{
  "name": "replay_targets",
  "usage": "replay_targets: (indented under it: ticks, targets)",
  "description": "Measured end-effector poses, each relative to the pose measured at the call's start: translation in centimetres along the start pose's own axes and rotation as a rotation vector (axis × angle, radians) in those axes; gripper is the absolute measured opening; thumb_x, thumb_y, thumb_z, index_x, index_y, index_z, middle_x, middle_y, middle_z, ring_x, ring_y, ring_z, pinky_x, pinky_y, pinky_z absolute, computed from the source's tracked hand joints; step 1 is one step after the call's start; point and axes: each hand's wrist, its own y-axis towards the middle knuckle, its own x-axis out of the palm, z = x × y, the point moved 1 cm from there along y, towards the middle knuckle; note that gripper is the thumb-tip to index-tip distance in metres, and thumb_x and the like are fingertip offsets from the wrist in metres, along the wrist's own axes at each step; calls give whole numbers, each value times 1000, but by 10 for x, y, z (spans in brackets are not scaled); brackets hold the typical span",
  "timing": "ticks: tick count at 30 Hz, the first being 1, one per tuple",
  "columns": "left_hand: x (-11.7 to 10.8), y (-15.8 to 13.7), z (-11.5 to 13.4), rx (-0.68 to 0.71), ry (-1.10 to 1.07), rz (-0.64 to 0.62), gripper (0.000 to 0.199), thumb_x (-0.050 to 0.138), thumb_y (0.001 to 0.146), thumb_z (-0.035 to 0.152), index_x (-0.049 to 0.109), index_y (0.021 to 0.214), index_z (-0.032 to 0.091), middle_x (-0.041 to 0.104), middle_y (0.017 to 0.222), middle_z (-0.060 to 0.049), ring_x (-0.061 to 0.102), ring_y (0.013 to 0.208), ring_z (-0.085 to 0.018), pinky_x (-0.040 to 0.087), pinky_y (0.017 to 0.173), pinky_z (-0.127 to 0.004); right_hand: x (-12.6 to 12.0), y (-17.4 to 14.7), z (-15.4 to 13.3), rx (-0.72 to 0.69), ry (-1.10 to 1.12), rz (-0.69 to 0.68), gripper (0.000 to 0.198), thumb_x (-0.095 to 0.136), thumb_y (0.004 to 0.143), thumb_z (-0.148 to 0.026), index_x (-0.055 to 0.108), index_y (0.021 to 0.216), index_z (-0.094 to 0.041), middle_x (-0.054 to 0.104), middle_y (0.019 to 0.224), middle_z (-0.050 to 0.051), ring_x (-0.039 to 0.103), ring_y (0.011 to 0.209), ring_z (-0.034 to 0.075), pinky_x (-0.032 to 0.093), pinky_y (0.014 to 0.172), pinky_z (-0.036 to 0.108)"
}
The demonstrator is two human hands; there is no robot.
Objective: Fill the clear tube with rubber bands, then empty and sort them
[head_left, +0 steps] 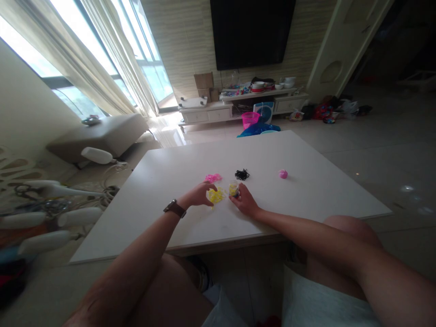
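Note:
My left hand (198, 194), with a watch at its wrist, lies at a pile of yellow rubber-band-like loops (216, 195) on the white table (259, 152). Its thumb and fingers are apart, curved about the pile's left side. In my right hand (246, 202) is a small clear jar (233, 188), gripped from the right, with yellow pieces inside. Behind my left fingers sits a pink heap of similar pieces (213, 178). A black heap (242, 174) lies just beyond the jar. Farther right rests a small round pink-purple object (283, 174).
Past the table's far edge are a blue plastic bag (259, 130) and a pink basket (250, 120). A low cabinet (211, 114) stands under the television (252, 34). On the left, a lamp with white shades (97, 155) is close to the table edge.

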Motion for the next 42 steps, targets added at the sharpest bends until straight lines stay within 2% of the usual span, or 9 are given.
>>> replay_targets:
  ticks: [3, 7, 11, 15, 18, 22, 24, 33, 42]
  targets:
    - [16, 0, -16, -23, 103, -52, 83, 96, 45, 24, 69, 124, 24, 61, 128, -13, 56, 120, -34, 45, 107, -46, -1, 0, -2, 16, 41, -7, 16, 61, 88, -29, 48, 96, -23, 52, 98, 5, 49, 91, 21, 43, 80, 34]
    - [28, 5, -22, -64, 206, -81, 91, 94, 49, 23, 63, 134, 24, 59, 135, -16, 48, 132, -39, 36, 113, -50, -2, 0, -5, 25, 44, -33, 17, 61, 88, -29, 46, 93, -24, 52, 98, 4, 49, 89, 20, 42, 77, 33]
    - [29, 13, -30, -55, 188, -34, 78, 90, 55, 26, 65, 129, 21, 65, 123, -14, 56, 121, -35, 40, 110, -47, -2, 0, -5, 15, 28, -54, 17, 61, 87, -30, 47, 94, -24, 52, 97, 4, 49, 89, 20, 43, 78, 33]
    - [32, 21, -38, -78, 85, 10, 63, 83, 58, 21, 67, 120, 17, 68, 111, -12, 65, 92, -24, 53, 85, -37, -2, -1, -5, 26, 29, -65, 18, 61, 87, -31, 46, 93, -24, 53, 97, 4, 49, 87, 20, 42, 72, 31]
    - [34, 24, -38, -97, 20, 11, 43, 76, 61, 19, 70, 104, 15, 70, 91, -7, 61, 72, -17, 51, 68, -29, -2, -1, -5, 24, 23, -67, 19, 62, 87, -32, 45, 92, -24, 52, 96, 3, 49, 86, 19, 41, 71, 31]
    - [32, 25, -31, -100, 61, 31, 16, 71, 62, 17, 71, 78, 15, 67, 72, -3, 56, 65, -15, 45, 64, -28, -1, -1, -4, 30, 31, -73, 20, 62, 87, -32, 45, 92, -24, 52, 96, 3, 49, 85, 19, 42, 70, 30]
    - [29, 24, -28, -112, 71, 26, 10, 69, 62, 17, 71, 72, 15, 66, 68, -2, 56, 63, -15, 43, 63, -28, 0, -1, -3, 39, 35, -73, 20, 62, 87, -33, 45, 91, -24, 52, 95, 3, 49, 85, 19, 42, 69, 30]
    - [1, 20, -19, -140, 55, 102, 13, 72, 64, 26, 78, 74, 19, 75, 73, -5, 63, 69, -19, 48, 66, -29, -2, 0, -6, 40, 19, -78, 19, 62, 88, -33, 44, 89, -24, 51, 92, 2, 48, 84, 19, 41, 69, 29]
    - [-20, 9, 8, -127, 5, 111, 13, 71, 72, 28, 78, 78, 18, 75, 75, -5, 64, 68, -19, 50, 70, -29, -3, 1, -7, 0, -86, -126, 15, 61, 85, -28, 48, 91, -24, 52, 95, 3, 50, 92, 22, 43, 83, 35]
